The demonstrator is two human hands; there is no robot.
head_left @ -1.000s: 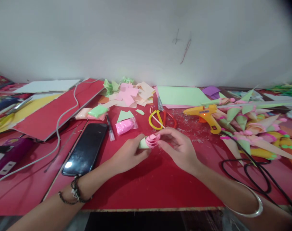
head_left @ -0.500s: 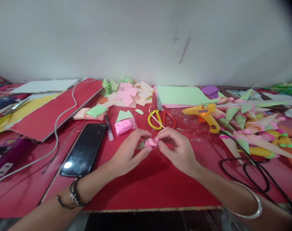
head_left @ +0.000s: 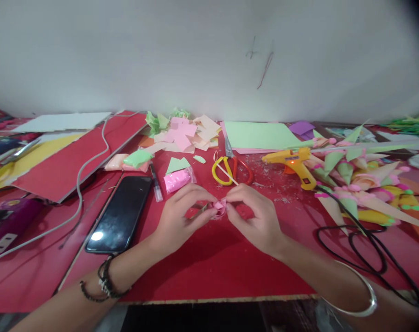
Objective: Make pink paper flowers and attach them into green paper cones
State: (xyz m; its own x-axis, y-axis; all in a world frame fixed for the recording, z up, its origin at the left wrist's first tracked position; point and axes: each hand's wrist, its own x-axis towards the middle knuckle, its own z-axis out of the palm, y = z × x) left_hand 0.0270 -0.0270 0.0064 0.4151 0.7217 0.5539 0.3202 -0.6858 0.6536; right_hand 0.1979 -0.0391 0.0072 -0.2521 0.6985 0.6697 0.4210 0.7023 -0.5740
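Observation:
Between my two hands, above the red table, is a small pink folded paper piece (head_left: 219,204). My left hand (head_left: 183,216) pinches its left side between thumb and fingers. The thumb and forefinger of my right hand (head_left: 256,219) pinch its right edge. A thin pale stick (head_left: 227,174) leans out above my right fingers; whether that hand holds it cannot be made out. Just beyond the hands lie scissors (head_left: 233,168) with one yellow and one red handle. A packet of pink clay-like material (head_left: 177,180) sits beyond my left hand.
A phone (head_left: 121,214) lies left of my left hand. The yellow glue gun (head_left: 294,165) rests at right with its black cord (head_left: 354,240) looping toward me. Paper cones (head_left: 359,184) pile beyond it. Green sheets (head_left: 259,134) and pink scraps (head_left: 179,133) lie near the wall.
The pink paper piece has turned and now looks flatter between my fingers. My left fingers have moved slightly right, closer to my right hand.

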